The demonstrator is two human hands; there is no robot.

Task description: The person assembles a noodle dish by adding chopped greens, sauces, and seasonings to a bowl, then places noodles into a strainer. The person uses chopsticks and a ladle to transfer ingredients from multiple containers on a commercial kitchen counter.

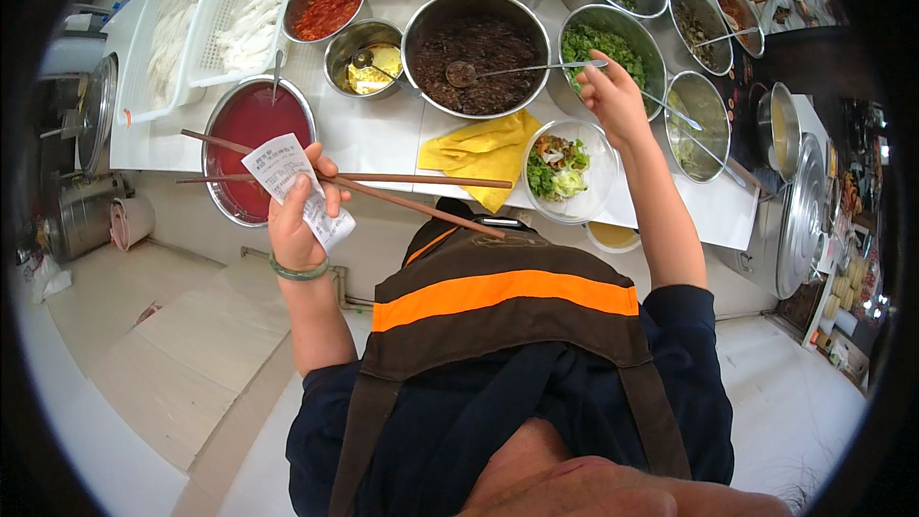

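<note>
My left hand [304, 215] is closed around a white printed paper slip [278, 168] and a pair of long brown chopsticks [431, 179], which cross each other and reach past the hand on both sides. My right hand [615, 101] has its fingers at the handle end of a metal ladle [536, 68]. The ladle's head rests in dark brown chopped food in a large steel bowl [410, 48]. Below the right hand stands a clear round bowl [598, 193] with chopped greens and brown bits inside. A yellow cloth [479, 151] lies beside it.
A steel bowl of red liquid [258, 129] stands left of the chopsticks. White trays [196, 77] of pale strips lie at the far left. Bowls of red sauce [325, 5], yellow food [378, 62] and chopped greens [613, 43] crowd the table. A large metal lid [802, 220] is at right.
</note>
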